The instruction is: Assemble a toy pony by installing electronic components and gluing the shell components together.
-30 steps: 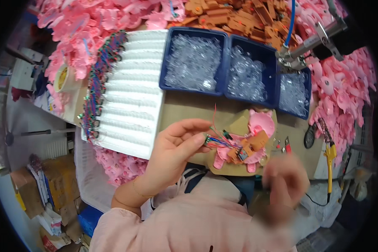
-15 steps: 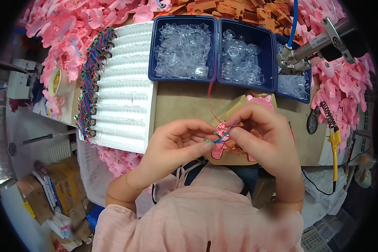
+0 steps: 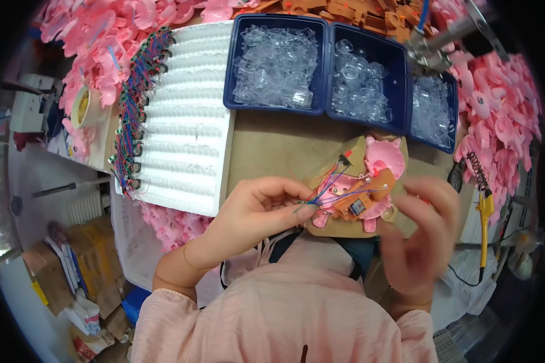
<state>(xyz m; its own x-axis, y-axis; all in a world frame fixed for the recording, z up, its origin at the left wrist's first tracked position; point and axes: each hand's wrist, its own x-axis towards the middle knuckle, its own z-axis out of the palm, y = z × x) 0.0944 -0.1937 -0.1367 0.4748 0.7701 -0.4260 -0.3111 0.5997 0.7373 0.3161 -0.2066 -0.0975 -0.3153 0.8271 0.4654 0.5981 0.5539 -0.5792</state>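
My left hand [image 3: 272, 209] pinches a bundle of thin red and blue wires [image 3: 330, 192] between thumb and fingertips. The wires fan out to the right over a pink plastic toy shell [image 3: 386, 156], which has ears at its top and small feet at its bottom. An orange plastic part [image 3: 369, 192] with a small dark component [image 3: 357, 207] lies across the shell. Under the shell is a tan holding board [image 3: 406, 224]. My right hand [image 3: 422, 227], blurred by motion, is just right of the shell, its fingers apart with nothing seen in them.
Blue bins [image 3: 278, 109] of clear plastic parts stand behind the board. A white ridged foam tray [image 3: 188, 133] with wired parts [image 3: 133, 121] along its edge lies left. Pink shells [image 3: 496, 115] are heaped around. A yellow-handled soldering iron [image 3: 485, 212] hangs right, below a metal arm [image 3: 442, 48].
My right hand has let go of the wires and moved right, uncovering the shell and orange part. My left hand stays on the wires. A red wire near the bins has dropped from view.
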